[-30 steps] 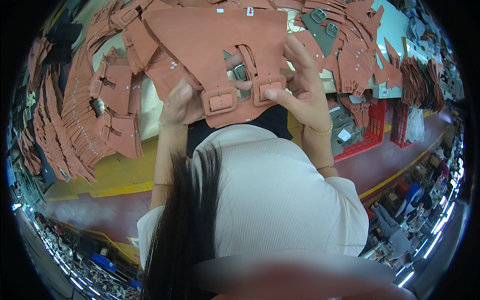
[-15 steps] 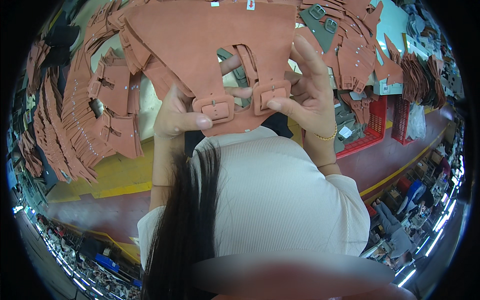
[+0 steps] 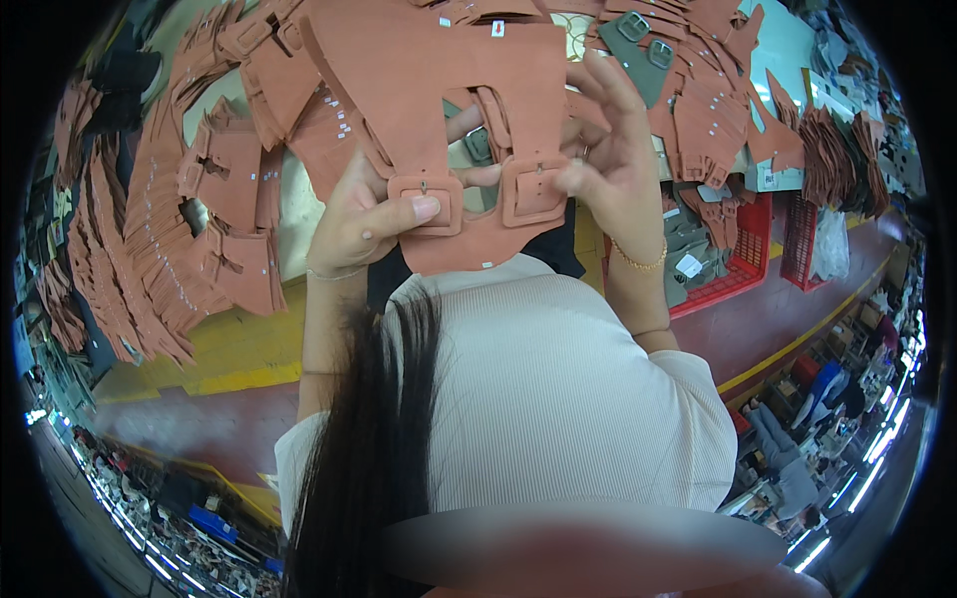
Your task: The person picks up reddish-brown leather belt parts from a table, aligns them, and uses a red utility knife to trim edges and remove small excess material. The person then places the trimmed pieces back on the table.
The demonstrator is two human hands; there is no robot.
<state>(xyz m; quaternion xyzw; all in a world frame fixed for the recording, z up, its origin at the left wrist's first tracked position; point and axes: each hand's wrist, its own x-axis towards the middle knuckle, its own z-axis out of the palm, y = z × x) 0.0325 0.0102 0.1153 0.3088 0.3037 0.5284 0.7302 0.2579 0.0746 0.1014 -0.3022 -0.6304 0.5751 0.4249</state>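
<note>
Before me is a salmon-pink, leather-like shoe upper (image 3: 478, 60) with two straps, each ending in a covered square buckle. My left hand (image 3: 364, 214) pinches it at the left buckle (image 3: 442, 206), thumb on the front and fingers behind. At the right buckle (image 3: 532, 192), the thumb of my right hand (image 3: 613, 164) touches the outer edge, slightly blurred, while its other fingers fan upward. Fingertips and part of a green buckled piece (image 3: 477, 145) show through the opening between the straps. A small red-and-white tag (image 3: 498, 29) sits near its upper edge.
Rows of stacked pink pieces (image 3: 159, 219) cover the table at left. More lie at right, beside a green piece with two metal buckles (image 3: 638, 55). Below the right table edge stands a red crate (image 3: 748, 249) holding green and pink pieces. Other people work in the background at right.
The upper has come lower and tilted, showing more of the stacks behind it. My left thumb has moved up onto the left buckle; my right thumb has slid outward to the right buckle's edge.
</note>
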